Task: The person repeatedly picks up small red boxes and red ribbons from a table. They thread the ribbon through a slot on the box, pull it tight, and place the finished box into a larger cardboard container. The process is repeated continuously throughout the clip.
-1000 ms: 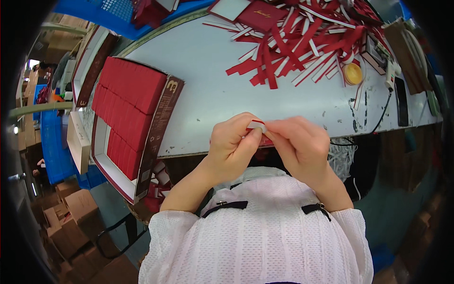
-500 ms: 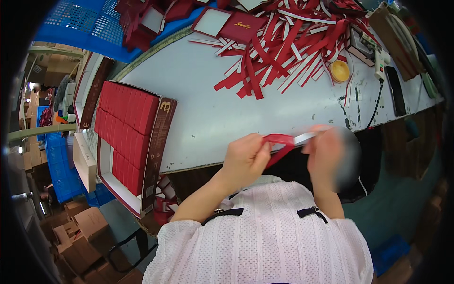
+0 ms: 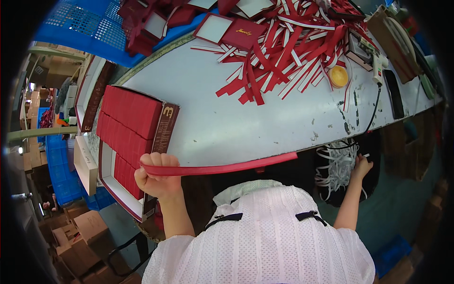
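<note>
My left hand [image 3: 161,176] is closed on one end of a long red ribbon strip [image 3: 227,167], beside the carton's front corner. The strip stretches nearly level to the right, along the table's front edge, its far end free. Lower right, my right hand [image 3: 362,167] is closed beside a heap of white peeled backing strips [image 3: 341,165] in a black bag [image 3: 326,158]. A short white end of backing strip [image 3: 366,155] sticks out from its fingertips; the rest is hidden.
An open carton [image 3: 163,125] of red boxes [image 3: 130,113] stands at the left. Farther back lie a pile of red and white strips [image 3: 283,52], an open red jewellery box [image 3: 243,34], a round yellow tub [image 3: 338,76], a power strip [image 3: 378,71] and a blue basket [image 3: 90,28].
My hands have moved apart: the left went left with the red strip, the right moved right and down to the white strips. The white backing is off the red strip's held end.
</note>
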`<state>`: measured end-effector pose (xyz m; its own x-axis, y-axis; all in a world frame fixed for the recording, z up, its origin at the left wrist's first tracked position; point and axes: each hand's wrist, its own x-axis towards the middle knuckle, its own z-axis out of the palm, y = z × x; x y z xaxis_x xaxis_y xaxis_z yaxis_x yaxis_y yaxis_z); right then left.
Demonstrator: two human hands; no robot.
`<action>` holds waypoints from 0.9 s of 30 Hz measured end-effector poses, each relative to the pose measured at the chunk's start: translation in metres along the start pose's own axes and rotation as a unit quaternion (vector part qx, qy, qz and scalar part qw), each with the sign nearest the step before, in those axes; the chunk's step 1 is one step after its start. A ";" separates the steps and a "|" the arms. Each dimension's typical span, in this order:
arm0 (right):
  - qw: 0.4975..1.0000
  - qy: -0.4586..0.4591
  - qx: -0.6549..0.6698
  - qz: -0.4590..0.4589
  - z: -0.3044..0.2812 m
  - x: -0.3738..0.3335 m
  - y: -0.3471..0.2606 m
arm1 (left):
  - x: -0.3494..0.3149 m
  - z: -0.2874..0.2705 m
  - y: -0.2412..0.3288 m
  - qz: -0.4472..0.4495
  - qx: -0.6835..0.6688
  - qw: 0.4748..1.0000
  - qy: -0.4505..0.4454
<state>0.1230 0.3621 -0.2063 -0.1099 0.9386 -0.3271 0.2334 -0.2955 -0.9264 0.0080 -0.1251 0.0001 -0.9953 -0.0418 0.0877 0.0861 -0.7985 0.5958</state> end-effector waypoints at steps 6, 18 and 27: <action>0.854 -0.270 -0.129 -0.425 0.058 -0.188 -0.122 | -0.003 0.039 -0.038 -0.156 0.137 0.975 -0.085; 0.749 -0.520 0.377 -0.160 0.037 -0.213 -0.179 | 0.151 0.030 -0.135 0.103 0.619 0.759 -0.176; 0.766 -0.601 0.203 -0.107 0.040 -0.211 -0.160 | 0.226 -0.031 -0.133 0.103 0.768 0.629 -0.060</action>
<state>0.0699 0.2043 0.0029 -0.9703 0.2036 0.1308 -0.2071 -0.4189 -0.8841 -0.2299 -0.0472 -0.0845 -0.9534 0.0691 0.2935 0.2455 0.7434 0.6222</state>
